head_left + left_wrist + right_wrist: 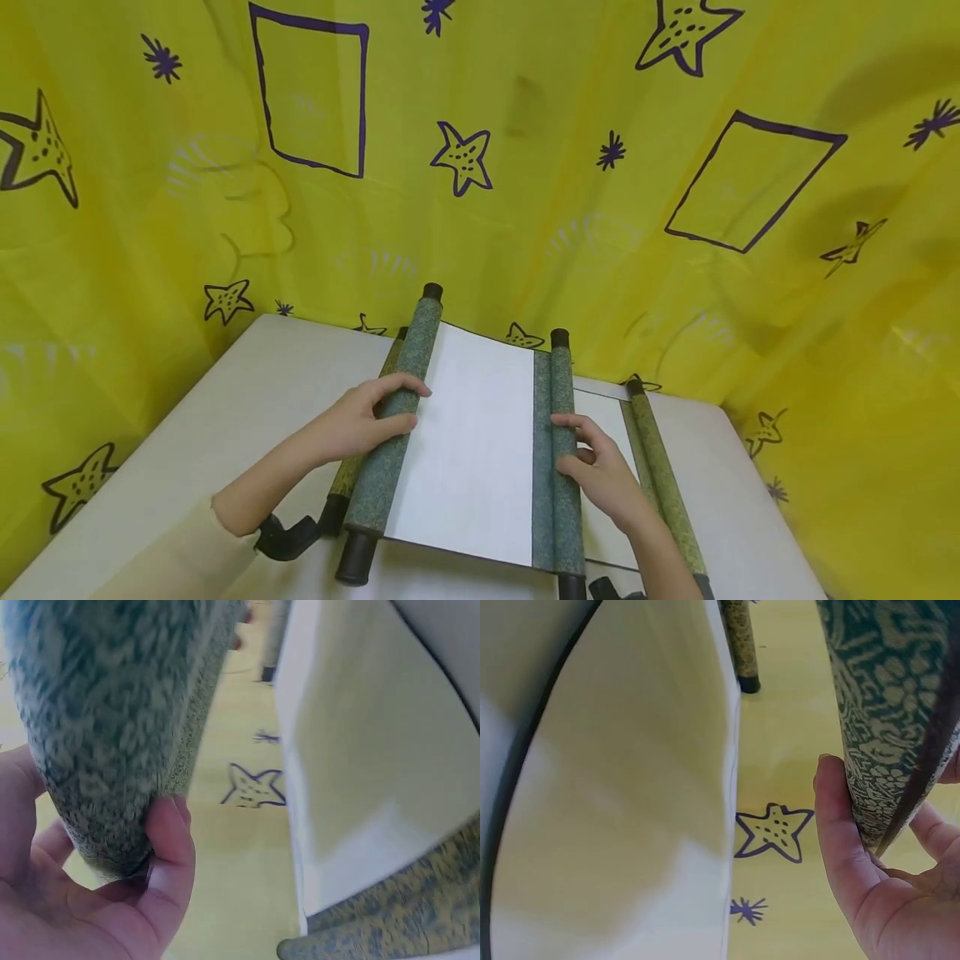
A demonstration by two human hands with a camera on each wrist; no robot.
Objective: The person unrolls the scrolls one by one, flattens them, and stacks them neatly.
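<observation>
A scroll with blue-green patterned rolls and black end knobs is held partly unrolled, its white sheet (pixel 472 433) stretched between the two sides. My left hand (pixel 367 421) grips the thicker left roll (pixel 390 458), thumb and fingers curled about it; the left wrist view shows that patterned roll (pixel 105 727) close up. On the other side, my right hand (pixel 603 471) holds the thinner right roll (pixel 567 483) between thumb and fingers, and the same roll (pixel 892 697) fills the upper right of the right wrist view. The held scroll appears raised above the table.
Beneath it, a second scroll with olive-yellow patterned rolls (pixel 663 467) lies opened on the white table (pixel 225 400). A yellow cloth (pixel 525 242) with purple stars and rectangles hangs behind the table. A black wrist device (pixel 288 540) sits at my left wrist.
</observation>
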